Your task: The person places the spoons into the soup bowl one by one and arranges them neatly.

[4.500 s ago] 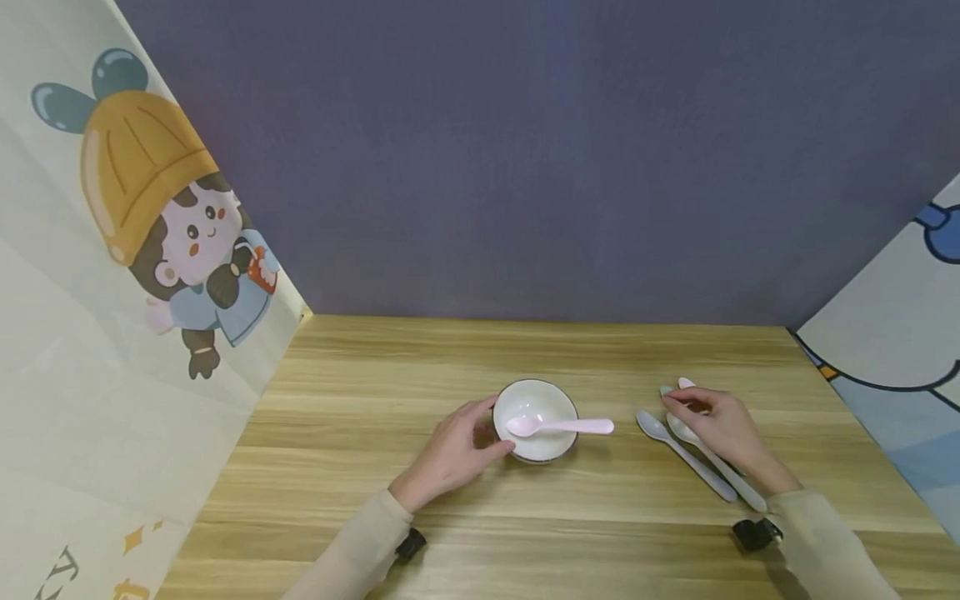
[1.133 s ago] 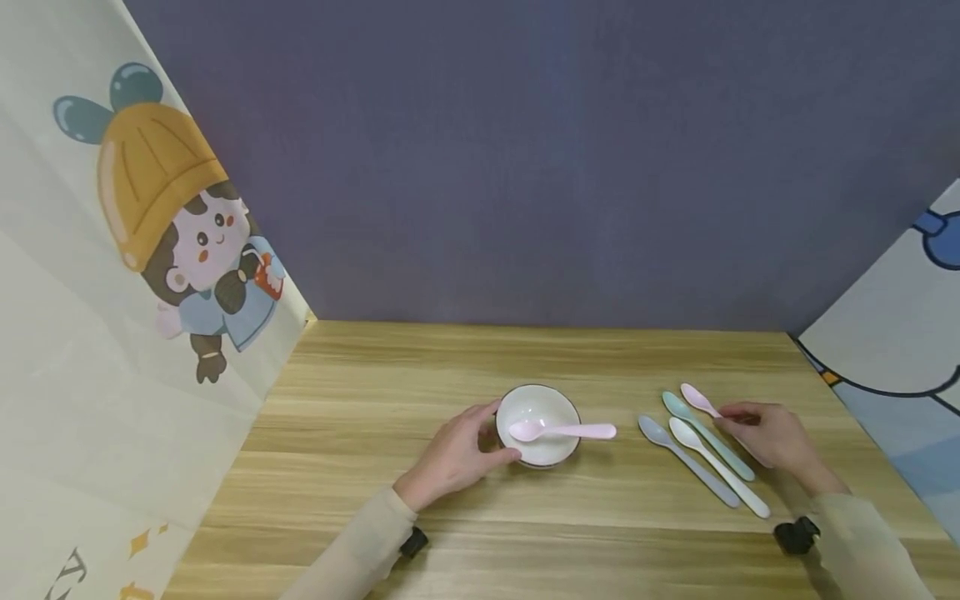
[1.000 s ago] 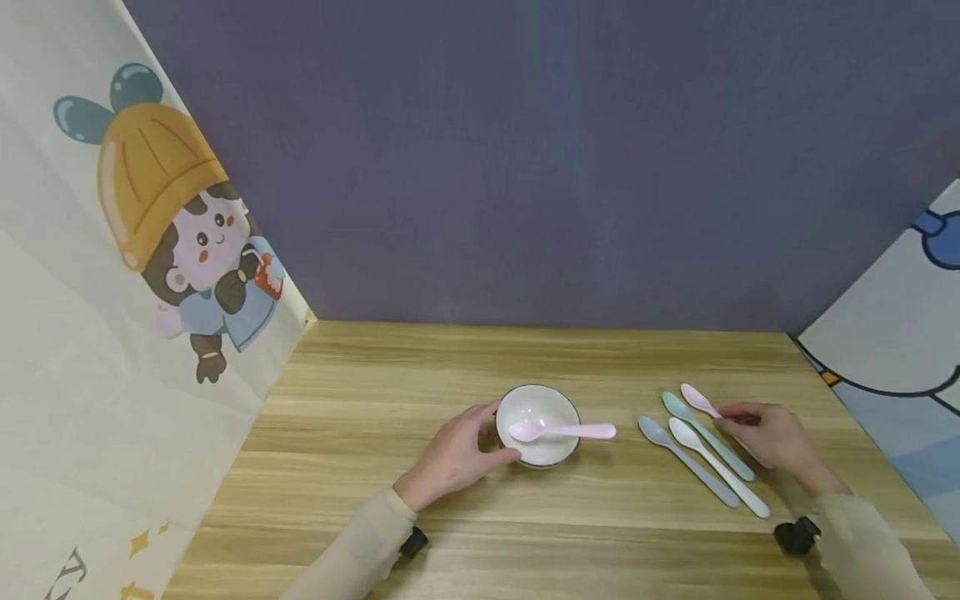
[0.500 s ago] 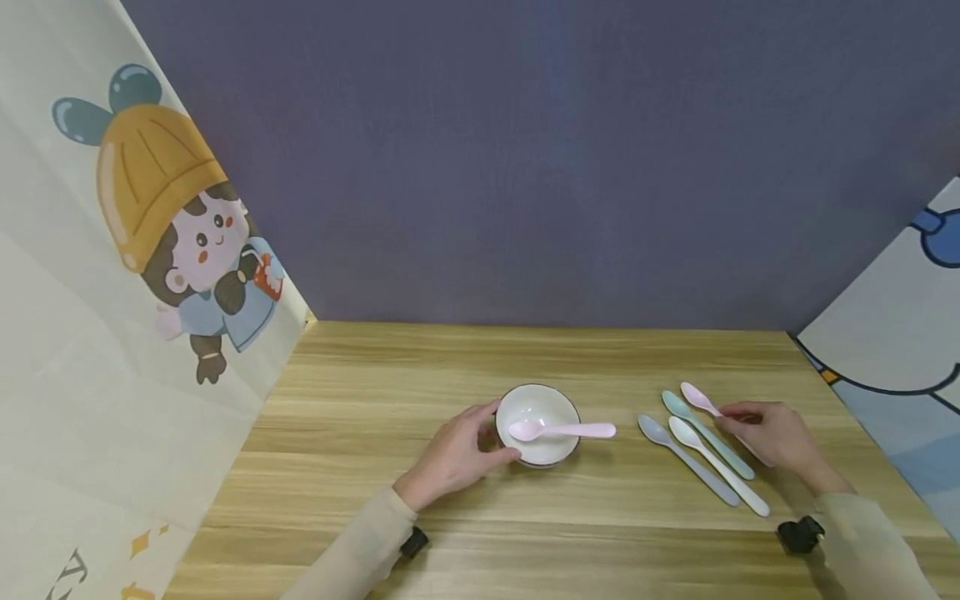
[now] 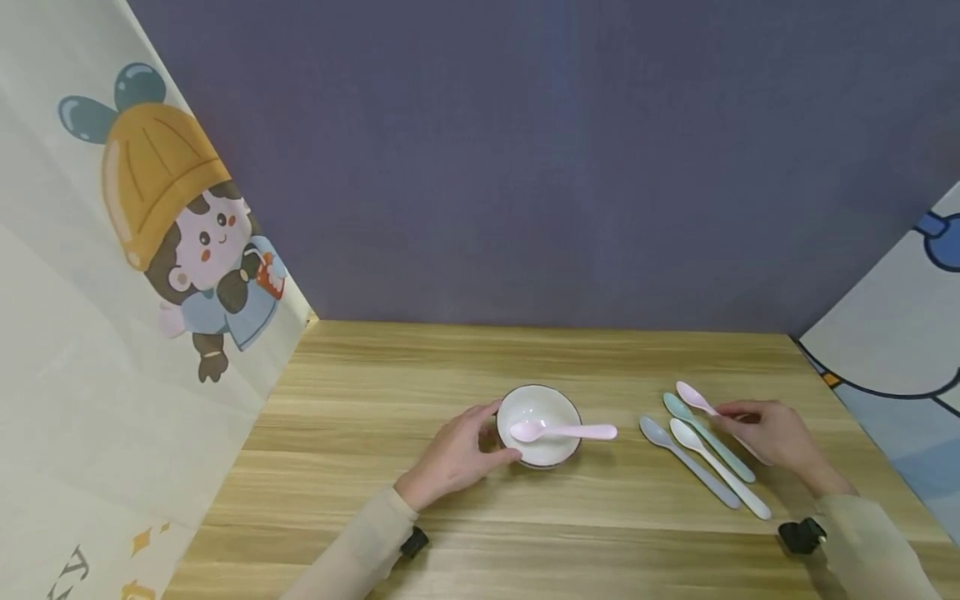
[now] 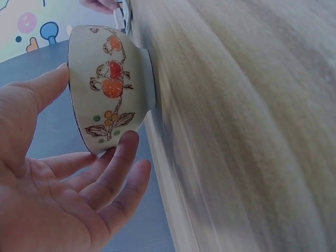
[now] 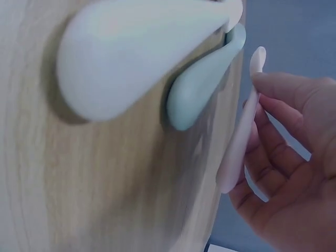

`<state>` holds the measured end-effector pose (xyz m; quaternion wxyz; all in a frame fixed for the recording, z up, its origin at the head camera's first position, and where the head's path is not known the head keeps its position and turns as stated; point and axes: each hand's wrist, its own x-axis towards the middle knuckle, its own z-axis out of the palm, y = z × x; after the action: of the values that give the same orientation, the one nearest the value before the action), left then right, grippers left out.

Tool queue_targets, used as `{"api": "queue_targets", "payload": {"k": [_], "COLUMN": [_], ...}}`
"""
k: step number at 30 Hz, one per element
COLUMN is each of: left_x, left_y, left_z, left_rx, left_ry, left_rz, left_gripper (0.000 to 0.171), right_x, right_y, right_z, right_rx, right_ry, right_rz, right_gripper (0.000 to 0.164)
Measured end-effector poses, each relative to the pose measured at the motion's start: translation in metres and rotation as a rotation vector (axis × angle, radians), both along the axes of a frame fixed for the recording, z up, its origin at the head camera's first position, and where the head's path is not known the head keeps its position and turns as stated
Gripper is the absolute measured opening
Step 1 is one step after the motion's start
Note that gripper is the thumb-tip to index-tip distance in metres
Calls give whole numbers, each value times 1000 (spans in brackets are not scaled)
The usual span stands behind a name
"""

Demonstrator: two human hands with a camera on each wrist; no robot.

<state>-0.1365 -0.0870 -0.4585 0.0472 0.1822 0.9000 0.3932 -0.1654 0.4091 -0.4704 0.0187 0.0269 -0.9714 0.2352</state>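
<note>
My left hand (image 5: 457,454) holds a small white bowl (image 5: 510,408) with a dark rim, thumb and fingers on its left side. The left wrist view shows red birds and leaves painted on the bowl's outside (image 6: 111,86). Across the bowl lies a pink spoon (image 5: 577,431), its handle sticking out to the right. On the right, my right hand (image 5: 772,433) pinches a second pink spoon (image 5: 693,396) by its handle. In the right wrist view this spoon (image 7: 239,147) is between thumb and fingers, and looks slightly raised from the table.
Left of my right hand, a teal spoon (image 5: 708,437), a white spoon (image 5: 720,468) and a grey spoon (image 5: 690,462) lie slanted side by side on the wooden table (image 5: 420,358). A dark panel (image 5: 555,167) stands behind, with printed sheets at both sides.
My right hand has left the teal spoon, moved right and taken the second pink spoon, whose bowl end has just shifted slightly left. The left hand stays on the bowl.
</note>
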Motion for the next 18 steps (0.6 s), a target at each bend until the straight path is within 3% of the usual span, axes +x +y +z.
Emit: {"api": "queue_targets", "payload": {"k": [7,18], "left_x": [-1,-1], "left_y": [-2,-1], "left_z": [-1,-2], "left_rx": [11,24], "left_ry": [2,5], "left_rz": [-10,-14], "left_gripper": [86,84], "right_x": [3,8], "right_y": [-12,-31], "right_z": [9,22], "right_rx": [-16,-47], "right_ry": [-6,15], "right_rz": [17,76], "right_gripper": [46,31]}}
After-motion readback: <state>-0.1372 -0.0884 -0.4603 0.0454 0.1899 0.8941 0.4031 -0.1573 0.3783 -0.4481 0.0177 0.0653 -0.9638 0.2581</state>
